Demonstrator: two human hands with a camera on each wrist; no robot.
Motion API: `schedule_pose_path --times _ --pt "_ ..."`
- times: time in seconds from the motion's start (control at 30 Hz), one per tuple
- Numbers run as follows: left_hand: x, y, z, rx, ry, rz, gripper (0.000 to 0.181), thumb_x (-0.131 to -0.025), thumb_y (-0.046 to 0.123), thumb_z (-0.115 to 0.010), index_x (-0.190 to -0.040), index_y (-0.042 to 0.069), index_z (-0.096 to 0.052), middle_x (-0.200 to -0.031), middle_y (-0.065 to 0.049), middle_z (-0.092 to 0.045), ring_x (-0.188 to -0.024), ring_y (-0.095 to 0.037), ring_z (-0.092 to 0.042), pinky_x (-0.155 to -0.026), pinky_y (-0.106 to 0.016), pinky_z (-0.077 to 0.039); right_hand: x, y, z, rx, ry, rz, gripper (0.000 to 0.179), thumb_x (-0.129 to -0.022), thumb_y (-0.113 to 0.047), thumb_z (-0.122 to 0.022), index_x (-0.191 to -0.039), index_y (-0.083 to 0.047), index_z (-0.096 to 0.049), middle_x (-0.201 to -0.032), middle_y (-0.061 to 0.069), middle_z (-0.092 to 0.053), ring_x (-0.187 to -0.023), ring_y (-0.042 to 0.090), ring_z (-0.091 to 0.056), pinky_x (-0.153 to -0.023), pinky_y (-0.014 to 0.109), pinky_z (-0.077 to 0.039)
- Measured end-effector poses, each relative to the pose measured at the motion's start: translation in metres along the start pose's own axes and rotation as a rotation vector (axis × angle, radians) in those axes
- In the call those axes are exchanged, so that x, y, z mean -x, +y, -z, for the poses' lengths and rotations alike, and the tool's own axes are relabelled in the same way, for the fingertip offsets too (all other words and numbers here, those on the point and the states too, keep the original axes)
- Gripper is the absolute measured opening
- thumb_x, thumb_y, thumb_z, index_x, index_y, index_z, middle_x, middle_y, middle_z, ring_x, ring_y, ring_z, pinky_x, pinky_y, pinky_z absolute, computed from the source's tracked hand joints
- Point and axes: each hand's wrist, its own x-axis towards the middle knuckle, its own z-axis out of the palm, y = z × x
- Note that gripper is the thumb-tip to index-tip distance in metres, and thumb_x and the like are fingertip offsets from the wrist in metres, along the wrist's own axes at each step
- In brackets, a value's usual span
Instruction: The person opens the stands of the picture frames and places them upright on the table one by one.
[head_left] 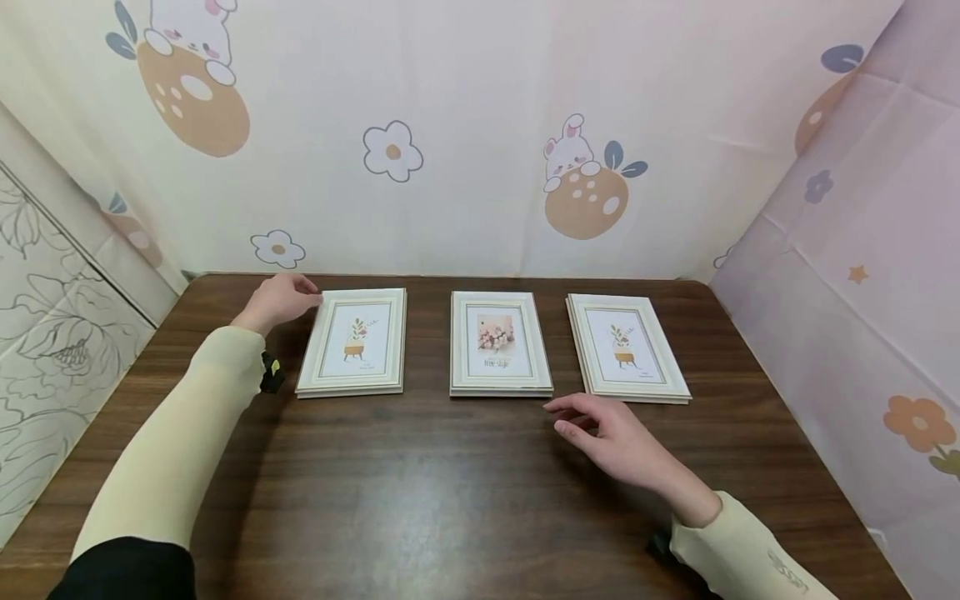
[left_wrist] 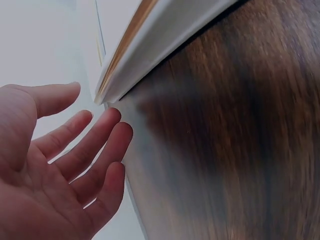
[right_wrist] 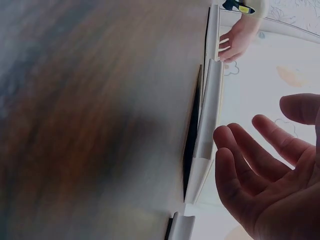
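Note:
Three white picture frames lie in a row on the brown wooden table (head_left: 420, 467). The left picture frame (head_left: 358, 342) and the right picture frame (head_left: 628, 348) show a potted plant print; the middle picture frame (head_left: 501, 343) shows pink flowers with lettering. My left hand (head_left: 279, 300) is at the left frame's far left corner, fingertips right by its edge. In the left wrist view its fingers (left_wrist: 102, 160) are loosely bent, with nothing between them and the thumb. My right hand (head_left: 606, 433) hovers by the near edges of the middle and right frames, fingers relaxed and holding nothing.
A curtain (head_left: 472, 200) printed with rabbits and flowers hangs behind the table's far edge. Another printed curtain (head_left: 847, 333) runs along the right side. A panel with line-drawn flowers (head_left: 67, 358) stands at the left.

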Motion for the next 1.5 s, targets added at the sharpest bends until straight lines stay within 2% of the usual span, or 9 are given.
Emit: schedule_pose_path --times 0.33,0.53,0.67,0.9,1.03,1.13,1.23,1.4,1.5 --pt "-0.002 0.004 -0.007 0.012 -0.034 0.036 0.051 -0.099 0.037 -0.059 -0.135 0.001 -0.051 -0.112 -0.023 -0.063 -0.094 -0.033 -0.063 -0.078 -0.049 -0.048 0.001 0.004 0.001 0.002 0.0 0.009 0.023 -0.1 -0.023 -0.063 -0.12 -0.014 -0.069 -0.116 -0.002 -0.069 -0.098 0.008 -0.063 -0.083 0.035 -0.054" --pt "-0.003 0.006 -0.008 0.027 -0.092 0.089 0.057 -0.098 0.035 -0.06 -0.136 -0.005 -0.049 -0.116 -0.025 -0.06 -0.086 -0.029 -0.064 -0.074 -0.04 -0.054 0.001 0.005 0.002 0.003 -0.002 0.014 0.022 -0.1 -0.023 -0.063 -0.119 -0.015 -0.069 -0.116 -0.003 -0.069 -0.098 0.007 -0.063 -0.083 0.035 -0.054" --pt "-0.004 0.009 -0.01 0.026 -0.078 0.127 0.052 -0.097 0.034 -0.062 -0.125 -0.009 -0.055 -0.105 -0.021 -0.061 -0.077 -0.025 -0.064 -0.069 -0.037 -0.055 0.001 0.005 0.002 0.004 0.0 0.017 0.022 -0.099 -0.023 -0.063 -0.119 -0.015 -0.069 -0.116 -0.002 -0.069 -0.098 0.007 -0.062 -0.083 0.035 -0.054" --pt "-0.006 0.016 -0.01 0.009 -0.044 0.175 0.035 -0.095 0.032 -0.063 -0.093 -0.003 -0.06 -0.077 -0.011 -0.055 -0.066 -0.022 -0.061 -0.059 -0.034 -0.049 0.001 0.005 0.005 0.023 0.005 0.004 0.022 -0.099 -0.022 -0.064 -0.119 -0.014 -0.069 -0.116 -0.003 -0.069 -0.098 0.009 -0.062 -0.083 0.036 -0.054" --pt "-0.006 0.016 -0.009 0.002 -0.029 0.159 0.034 -0.095 0.032 -0.062 -0.093 -0.002 -0.064 -0.071 -0.009 -0.057 -0.066 -0.023 -0.057 -0.057 -0.033 -0.043 0.001 0.006 0.009 0.025 0.001 -0.023 0.023 -0.1 -0.024 -0.063 -0.12 -0.015 -0.069 -0.116 -0.005 -0.068 -0.097 0.009 -0.063 -0.083 0.039 -0.054" --pt "-0.006 0.013 -0.008 0.028 -0.021 0.141 0.033 -0.097 0.029 -0.06 -0.105 -0.002 -0.066 -0.078 -0.011 -0.061 -0.071 -0.024 -0.058 -0.061 -0.035 -0.044 0.002 0.007 0.012 0.023 0.001 -0.049 0.023 -0.1 -0.025 -0.063 -0.121 -0.016 -0.069 -0.116 -0.004 -0.068 -0.095 0.009 -0.063 -0.083 0.039 -0.054" --pt "-0.005 0.011 -0.007 0.127 -0.04 0.128 0.034 -0.1 0.024 -0.058 -0.118 -0.004 -0.058 -0.098 -0.016 -0.061 -0.082 -0.025 -0.06 -0.069 -0.035 -0.05 0.002 0.009 0.015 0.029 0.016 -0.054 0.023 -0.1 -0.025 -0.063 -0.12 -0.016 -0.069 -0.116 -0.002 -0.069 -0.094 0.009 -0.063 -0.082 0.038 -0.054" --pt "-0.008 0.005 -0.006 0.327 -0.139 0.132 0.047 -0.102 0.022 -0.056 -0.14 -0.002 -0.042 -0.123 -0.021 -0.053 -0.1 -0.026 -0.058 -0.081 -0.033 -0.053 0.001 0.013 0.02 0.042 0.061 -0.035 0.023 -0.1 -0.024 -0.062 -0.12 -0.014 -0.069 -0.115 -0.001 -0.07 -0.094 0.01 -0.063 -0.082 0.039 -0.053" --pt "-0.008 0.001 -0.006 0.398 -0.199 0.141 0.055 -0.104 0.024 -0.055 -0.15 0.003 -0.034 -0.132 -0.021 -0.05 -0.107 -0.026 -0.054 -0.087 -0.034 -0.052 0.001 0.014 0.023 0.045 0.08 -0.034 0.023 -0.1 -0.023 -0.062 -0.12 -0.013 -0.069 -0.114 0.0 -0.07 -0.093 0.011 -0.062 -0.082 0.041 -0.053"
